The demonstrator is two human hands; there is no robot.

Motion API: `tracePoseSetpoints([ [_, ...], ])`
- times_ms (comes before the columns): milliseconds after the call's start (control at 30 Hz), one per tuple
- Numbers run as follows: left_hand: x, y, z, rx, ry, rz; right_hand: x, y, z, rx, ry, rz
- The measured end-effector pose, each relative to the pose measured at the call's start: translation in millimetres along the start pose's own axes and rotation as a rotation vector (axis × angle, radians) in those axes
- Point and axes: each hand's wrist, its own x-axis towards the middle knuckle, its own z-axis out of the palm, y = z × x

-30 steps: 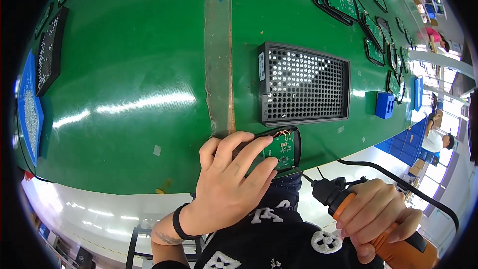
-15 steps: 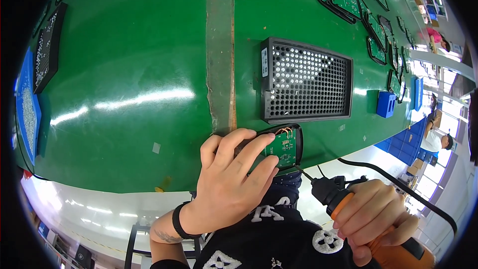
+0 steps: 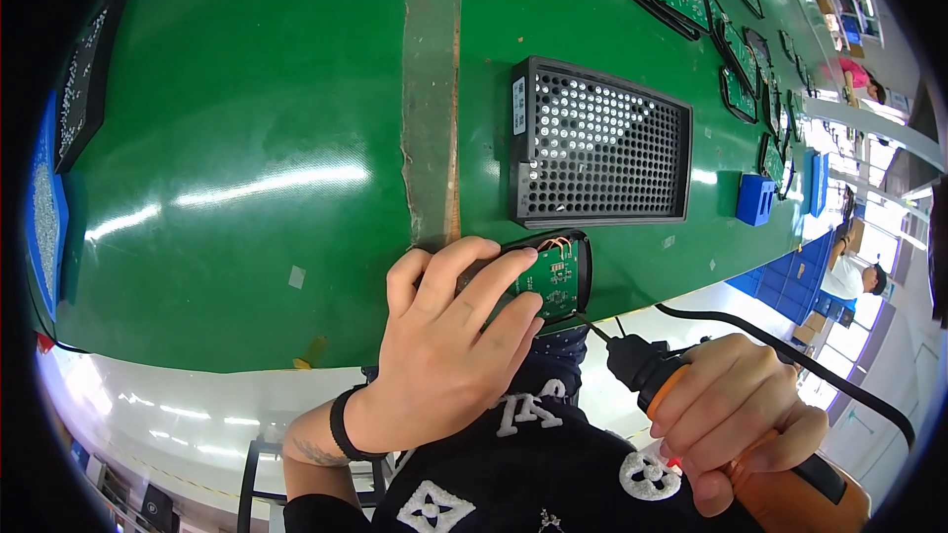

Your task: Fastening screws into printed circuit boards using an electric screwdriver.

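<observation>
My left hand (image 3: 449, 316) lies over the left part of a black housing with a green circuit board (image 3: 559, 276) in it, fingers curved onto it and holding it at the table's near edge. Copper-coloured wires show at the housing's upper side. Wrapped round an orange and black electric screwdriver (image 3: 652, 375) is my right hand (image 3: 736, 415). The screwdriver's thin bit points up and left, its tip at the housing's lower right corner. Any screw under the tip is too small to make out. Fingers and palm hide the housing's left part.
Beyond the housing stands a black tray (image 3: 681, 168) of holes, partly filled with screws. A blue block (image 3: 755, 199) and several circuit boards (image 3: 681, 0) lie at the right. Another black tray (image 3: 91, 79) and a blue bin (image 3: 44, 227) stand far left. A black cable (image 3: 790, 350) curves at the right.
The whole view has shifted slightly, so the table things appear a little higher and further left. A red glow now shows by my right hand. Both hands keep their holds.
</observation>
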Motion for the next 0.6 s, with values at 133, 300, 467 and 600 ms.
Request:
tracePoseSetpoints([
  [133,0.1,-0.1,-0.6,0.008,-0.002,0.015,0.7,5.7,-2.9,-0.006,0.042,-0.038],
  [300,-1.3,0.5,-1.5,0.003,-0.008,0.018,2.1,6.8,-4.0,-0.005,0.098,-0.089],
  [467,4.6,15.4,-16.2,0.018,-0.003,-0.097,32.8,-0.2,-29.7,0.024,0.189,-0.119],
  [600,-3.8,6.8,-22.9,0.141,0.016,-0.26,44.3,25.2,-34.9,0.006,0.355,-0.017],
])
